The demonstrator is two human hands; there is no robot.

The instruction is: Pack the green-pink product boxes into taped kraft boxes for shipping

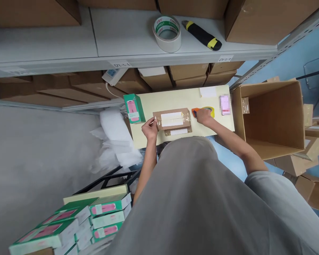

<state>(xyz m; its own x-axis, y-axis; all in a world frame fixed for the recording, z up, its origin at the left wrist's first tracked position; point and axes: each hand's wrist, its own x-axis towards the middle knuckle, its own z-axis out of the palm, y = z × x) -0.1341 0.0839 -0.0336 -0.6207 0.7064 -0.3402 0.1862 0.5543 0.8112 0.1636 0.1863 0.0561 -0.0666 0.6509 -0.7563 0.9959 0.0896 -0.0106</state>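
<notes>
A small brown taped parcel (172,120) with white labels lies on a pale yellow table (180,97). My left hand (149,128) is closed at the parcel's left end, fingers pinched against its edge. My right hand (203,116) rests curled on an orange and yellow tape dispenser (206,110) just right of the parcel. A green and pink product box (134,108) stands upright at the table's left corner.
A large open cardboard box (271,117) lies on its side at the right. A tape roll (167,33) and a black-yellow utility knife (202,34) sit on the shelf above. Green boxes (77,223) are stacked lower left beside white foam wrap (114,138).
</notes>
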